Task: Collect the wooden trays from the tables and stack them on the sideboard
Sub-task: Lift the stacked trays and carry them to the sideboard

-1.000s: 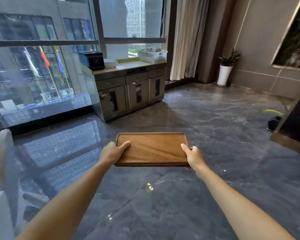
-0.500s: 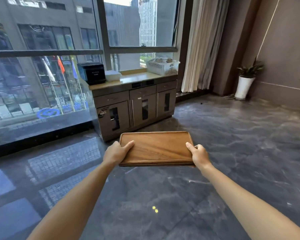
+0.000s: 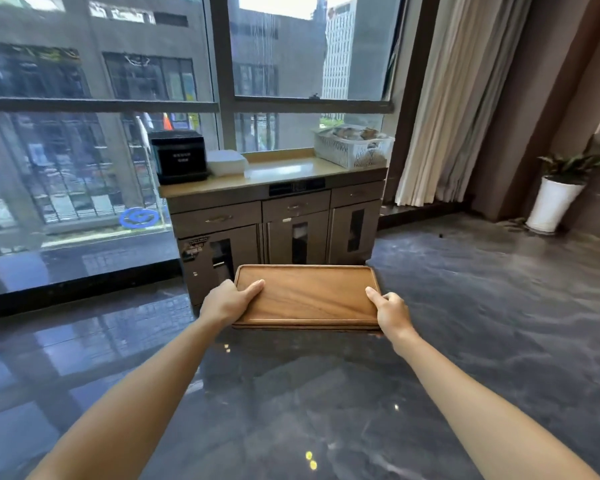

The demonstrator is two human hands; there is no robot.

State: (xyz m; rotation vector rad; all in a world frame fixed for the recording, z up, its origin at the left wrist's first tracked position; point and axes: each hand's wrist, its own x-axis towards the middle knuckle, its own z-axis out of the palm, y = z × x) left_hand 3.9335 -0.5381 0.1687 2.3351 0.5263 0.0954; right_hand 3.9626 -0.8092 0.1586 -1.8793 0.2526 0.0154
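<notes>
I carry a flat rectangular wooden tray (image 3: 309, 296) level in front of me; a second edge shows under it, so it may be a small stack. My left hand (image 3: 227, 301) grips its left short edge, thumb on top. My right hand (image 3: 390, 311) grips its right short edge the same way. Straight ahead stands the sideboard (image 3: 284, 178), a grey cabinet with a light countertop, set against the window. The tray hangs in the air in front of the cabinet doors, below countertop height.
On the countertop sit a black box (image 3: 181, 161) at the left, a white stack of dishes (image 3: 227, 162) beside it, and a white basket (image 3: 352, 148) at the right. A curtain (image 3: 454, 98) and a potted plant (image 3: 561, 192) stand to the right. Glossy dark floor surrounds me.
I have walked toward the sideboard with the tray; the cabinet has grown larger and moved to the centre of view. Both hands keep the same grip.
</notes>
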